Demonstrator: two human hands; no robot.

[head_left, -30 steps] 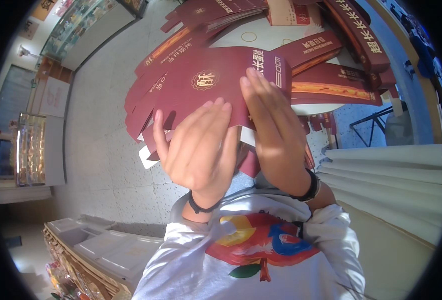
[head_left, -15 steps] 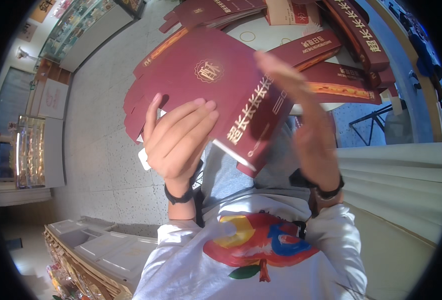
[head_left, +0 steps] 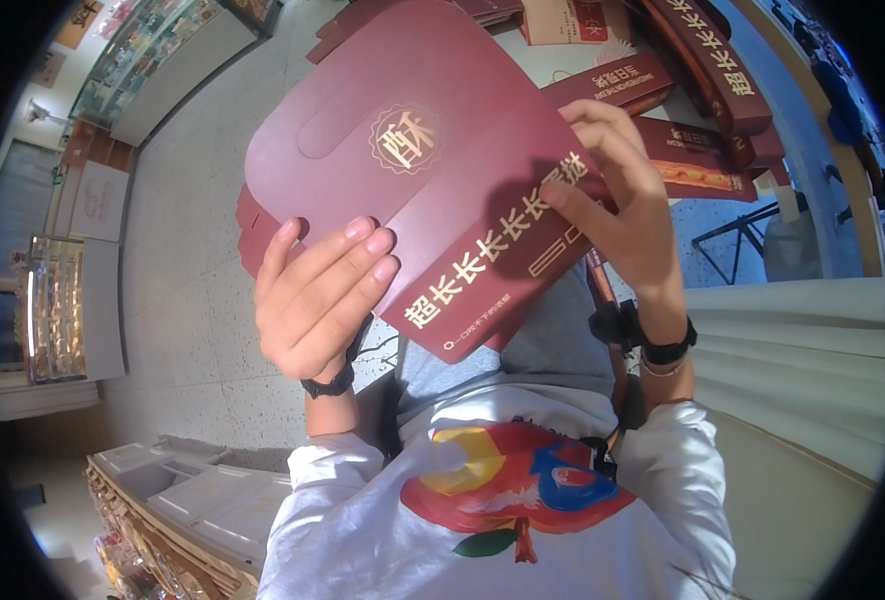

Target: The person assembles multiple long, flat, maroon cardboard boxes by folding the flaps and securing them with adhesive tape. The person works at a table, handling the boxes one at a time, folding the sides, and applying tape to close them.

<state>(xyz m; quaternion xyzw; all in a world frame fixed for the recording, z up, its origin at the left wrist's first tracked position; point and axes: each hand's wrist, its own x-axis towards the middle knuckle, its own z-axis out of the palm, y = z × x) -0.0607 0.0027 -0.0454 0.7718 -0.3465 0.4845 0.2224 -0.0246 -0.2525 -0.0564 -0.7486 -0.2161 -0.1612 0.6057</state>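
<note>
A dark red cardboard box point(head_left: 442, 190), partly folded with gold characters and a round gold emblem, is held up in front of my body. Its broad rounded panel, with a curved slit, faces up, and a lettered side panel slopes toward me. My left hand point(head_left: 317, 285) grips the lower left edge, its fingers lying together across the front; the thumb's hold is hidden. At the right edge, my right hand point(head_left: 622, 200) has its thumb on the lettered side and bent fingers at the upper corner. More red flaps stick out behind the box at the left.
Behind the box stands a round white table point(head_left: 552, 68) bearing several long red boxes point(head_left: 697, 165) and a beige packet point(head_left: 572, 22). White draped cloth point(head_left: 782, 345) hangs at the right. Glass display cases point(head_left: 57, 310) line the left, above a grey speckled floor point(head_left: 197, 250).
The box has tilted, bringing its broad panel up closer and showing the slit. My right hand, blurred before, has come to rest gripping the right edge. My left hand has shifted left and slightly down.
</note>
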